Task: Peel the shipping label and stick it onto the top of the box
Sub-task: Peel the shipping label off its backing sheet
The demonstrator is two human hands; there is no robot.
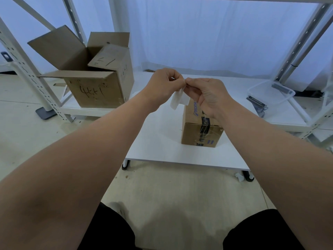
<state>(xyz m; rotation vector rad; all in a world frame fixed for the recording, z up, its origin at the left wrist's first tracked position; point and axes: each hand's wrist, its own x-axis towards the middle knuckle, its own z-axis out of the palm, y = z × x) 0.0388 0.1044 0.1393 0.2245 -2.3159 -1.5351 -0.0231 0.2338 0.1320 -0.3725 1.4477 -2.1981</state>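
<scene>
Fingers (177, 77) of left hand (162, 85) and right hand (205, 95) meeting at the top edge of the shipping label (177, 100): small, white, limp, hanging over the far left corner of the taped brown box (200, 130) on the white bench (158, 141). Far left, open carton (93, 87) on a shelf (86, 110), contents unclear; far right, clear tub (270, 92). Both hands curled, pinching the label, fingertips touching.

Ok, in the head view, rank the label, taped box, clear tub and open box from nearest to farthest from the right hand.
1. label: pinched by the right hand itself.
2. taped box: just below the hand.
3. clear tub: off to the right.
4. open box: far left.
</scene>
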